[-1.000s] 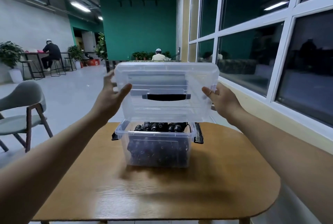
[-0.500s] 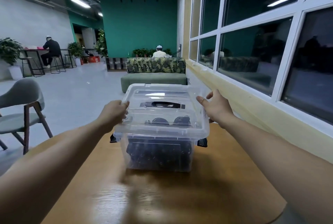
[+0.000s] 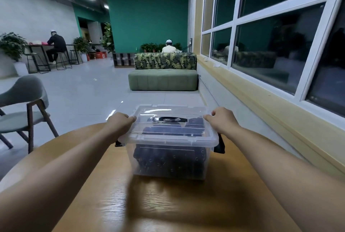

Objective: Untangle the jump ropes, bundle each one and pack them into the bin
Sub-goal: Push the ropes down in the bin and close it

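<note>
Both left hand [image 3: 119, 122] and right hand [image 3: 222, 119] curl around the lid [image 3: 168, 137] edges, fingertips hidden; jump ropes [image 3: 168, 159] indistinct.

The lid [image 3: 169, 126] now sits down on the bin [image 3: 168, 164]

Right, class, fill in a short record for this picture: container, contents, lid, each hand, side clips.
container: clear plastic bin, upright on the wooden table
contents: black jump ropes, seen through the wall
lid: clear lid with a black handle, sitting on the bin
left hand: left hand grips the lid's left edge
right hand: right hand grips the lid's right edge
side clips: black clips stick out at both sides, apparently not yet fastened
</note>
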`<state>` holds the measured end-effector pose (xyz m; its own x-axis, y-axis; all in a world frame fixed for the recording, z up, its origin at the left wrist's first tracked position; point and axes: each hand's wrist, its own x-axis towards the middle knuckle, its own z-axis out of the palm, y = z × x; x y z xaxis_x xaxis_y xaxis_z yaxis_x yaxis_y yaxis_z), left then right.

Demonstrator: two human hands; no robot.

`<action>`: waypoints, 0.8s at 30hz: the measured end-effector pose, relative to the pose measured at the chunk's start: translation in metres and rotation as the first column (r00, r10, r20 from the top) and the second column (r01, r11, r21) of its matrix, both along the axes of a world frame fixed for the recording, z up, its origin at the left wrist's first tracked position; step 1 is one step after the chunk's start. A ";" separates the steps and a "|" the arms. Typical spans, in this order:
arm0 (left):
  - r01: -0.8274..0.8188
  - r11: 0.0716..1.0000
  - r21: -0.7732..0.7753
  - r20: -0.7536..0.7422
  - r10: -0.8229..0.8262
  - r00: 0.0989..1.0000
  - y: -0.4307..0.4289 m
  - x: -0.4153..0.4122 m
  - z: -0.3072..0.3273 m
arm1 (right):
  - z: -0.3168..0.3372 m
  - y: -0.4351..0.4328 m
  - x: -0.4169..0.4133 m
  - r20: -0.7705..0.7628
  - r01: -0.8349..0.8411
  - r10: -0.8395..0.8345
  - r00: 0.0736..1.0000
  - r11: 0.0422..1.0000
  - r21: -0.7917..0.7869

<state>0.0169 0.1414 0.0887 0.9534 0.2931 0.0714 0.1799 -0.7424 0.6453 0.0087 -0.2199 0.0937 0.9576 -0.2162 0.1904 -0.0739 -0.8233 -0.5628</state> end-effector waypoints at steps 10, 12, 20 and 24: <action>-0.078 0.992 -0.096 -0.120 0.066 0.991 -0.008 0.012 0.001 | -0.010 -0.002 0.020 -0.049 0.057 -0.059 0.997 0.997 -0.056; -0.086 0.981 -0.174 -0.173 0.055 0.983 -0.004 0.011 0.002 | -0.014 -0.004 0.020 -0.044 0.052 -0.053 0.998 0.998 -0.016; -0.091 0.793 -0.603 -0.337 -0.150 0.930 0.026 0.006 -0.007 | -0.023 0.001 0.020 -0.251 0.107 0.049 0.967 0.814 0.571; -0.045 0.859 -0.510 -0.261 -0.104 0.960 0.027 0.009 -0.002 | -0.013 0.001 0.001 -0.366 0.194 0.054 0.929 0.773 0.604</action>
<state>0.0257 0.1680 0.0867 0.9215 0.1880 -0.3397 0.3852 -0.3328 0.8607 0.0102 -0.2189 0.0808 0.9077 -0.2361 -0.3468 -0.4058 -0.2842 -0.8687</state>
